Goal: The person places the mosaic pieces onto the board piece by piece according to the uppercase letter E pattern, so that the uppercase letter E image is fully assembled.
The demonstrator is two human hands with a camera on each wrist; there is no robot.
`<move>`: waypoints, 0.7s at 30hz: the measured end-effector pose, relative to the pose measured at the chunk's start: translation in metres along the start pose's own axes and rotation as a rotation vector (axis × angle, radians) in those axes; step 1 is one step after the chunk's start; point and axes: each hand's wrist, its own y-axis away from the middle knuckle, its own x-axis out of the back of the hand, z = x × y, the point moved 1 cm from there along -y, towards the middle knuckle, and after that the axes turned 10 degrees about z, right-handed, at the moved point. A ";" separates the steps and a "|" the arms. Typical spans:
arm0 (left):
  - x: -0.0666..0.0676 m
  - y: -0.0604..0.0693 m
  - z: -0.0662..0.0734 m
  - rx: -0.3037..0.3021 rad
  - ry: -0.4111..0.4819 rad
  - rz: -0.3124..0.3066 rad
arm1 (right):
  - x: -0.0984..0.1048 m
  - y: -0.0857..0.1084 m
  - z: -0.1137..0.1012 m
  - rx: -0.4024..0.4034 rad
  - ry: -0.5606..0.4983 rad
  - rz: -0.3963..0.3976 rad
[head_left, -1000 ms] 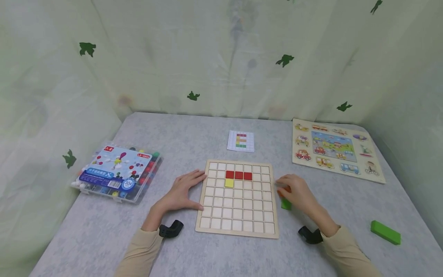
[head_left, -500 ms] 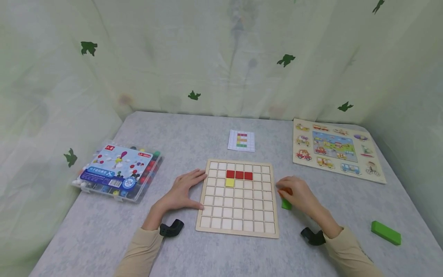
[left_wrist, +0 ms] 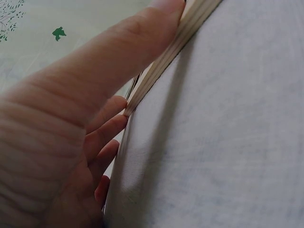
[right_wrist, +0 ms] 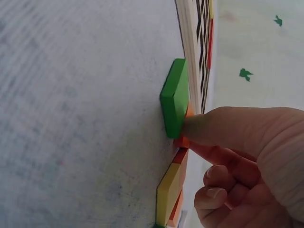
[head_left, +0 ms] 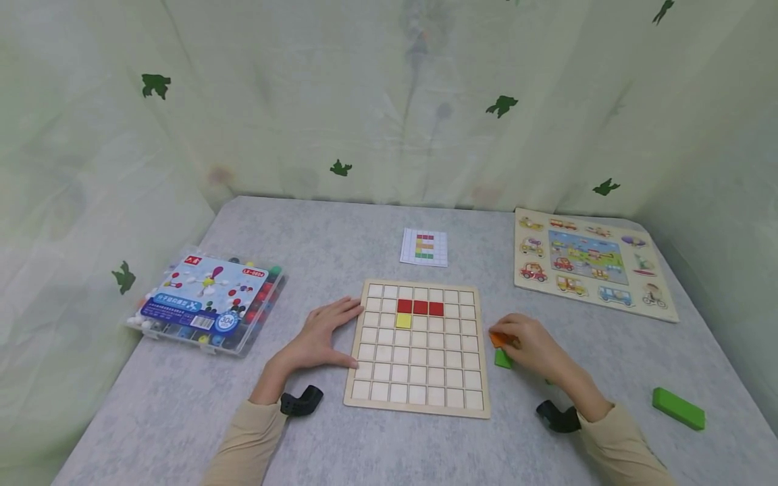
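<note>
A wooden grid board (head_left: 416, 412) lies flat, with three red tiles (head_left: 420, 307) in a row and one yellow tile (head_left: 404, 320) below the leftmost. Along its left edge, my left hand (head_left: 319, 337) rests with thumb and fingers spread; the left wrist view shows the thumb (left_wrist: 142, 38) against the board's side. My right hand (head_left: 531, 344), just right of the board, pinches an orange tile (head_left: 498, 339) between thumb and fingers. Beside that tile lies a green tile (head_left: 502, 358). Under the hand, a loose yellow tile (right_wrist: 168, 192) shows in the right wrist view.
A small pattern card (head_left: 423, 247) lies behind the board. On the left is a clear case (head_left: 206, 300) of coloured balls. A vehicle picture puzzle (head_left: 592, 263) sits at the back right, and a green block (head_left: 678, 408) lies at the far right.
My right hand has drawn slightly right and toward me, and more of the orange tile shows. A bit of green now appears near the right wrist. My left hand stays in place.
</note>
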 end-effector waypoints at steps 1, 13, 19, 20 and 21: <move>0.000 0.000 0.000 0.000 0.000 0.000 | 0.000 0.000 0.000 0.003 0.003 0.000; -0.003 0.000 0.000 0.018 -0.005 -0.010 | -0.007 -0.012 -0.011 0.064 0.048 0.059; -0.001 0.001 0.002 0.021 0.003 -0.002 | -0.017 -0.023 -0.031 0.086 0.014 0.066; -0.001 0.001 0.002 0.020 0.003 0.001 | -0.019 -0.026 -0.035 0.084 0.005 0.059; 0.000 0.001 0.002 0.020 0.003 0.002 | -0.022 -0.029 -0.039 0.082 -0.008 0.053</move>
